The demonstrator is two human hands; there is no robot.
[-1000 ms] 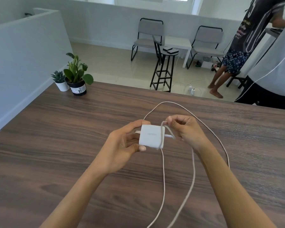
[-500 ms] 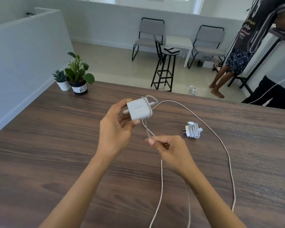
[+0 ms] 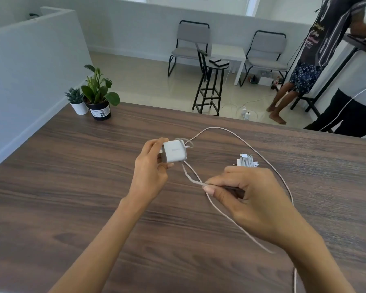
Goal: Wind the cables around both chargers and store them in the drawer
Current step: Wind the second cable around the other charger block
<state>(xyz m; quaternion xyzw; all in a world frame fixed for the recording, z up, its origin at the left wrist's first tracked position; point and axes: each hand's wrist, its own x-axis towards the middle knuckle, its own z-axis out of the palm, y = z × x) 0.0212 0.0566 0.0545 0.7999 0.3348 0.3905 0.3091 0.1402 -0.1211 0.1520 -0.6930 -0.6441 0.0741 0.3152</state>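
My left hand (image 3: 151, 172) holds a white cube charger (image 3: 174, 152) above the middle of the wooden table (image 3: 72, 187). Its long white cable (image 3: 270, 163) loops once by the charger's right side, then arcs far right across the table and back toward me. My right hand (image 3: 247, 199) pinches a stretch of that cable just below and right of the charger. A second, smaller white charger (image 3: 246, 160) with its cable wound around it lies on the table behind my right hand, partly hidden by it. No drawer is in view.
Two potted plants (image 3: 93, 96) stand at the table's far left corner beside a grey partition (image 3: 30, 66). Beyond the far edge are a black stool (image 3: 209, 87), two chairs, and two standing persons (image 3: 317, 60) at the right.
My right hand came down from the charger's top to below it, drawing cable along, then slid right. The left hand lifted the charger away from me. The wound second charger came into view.
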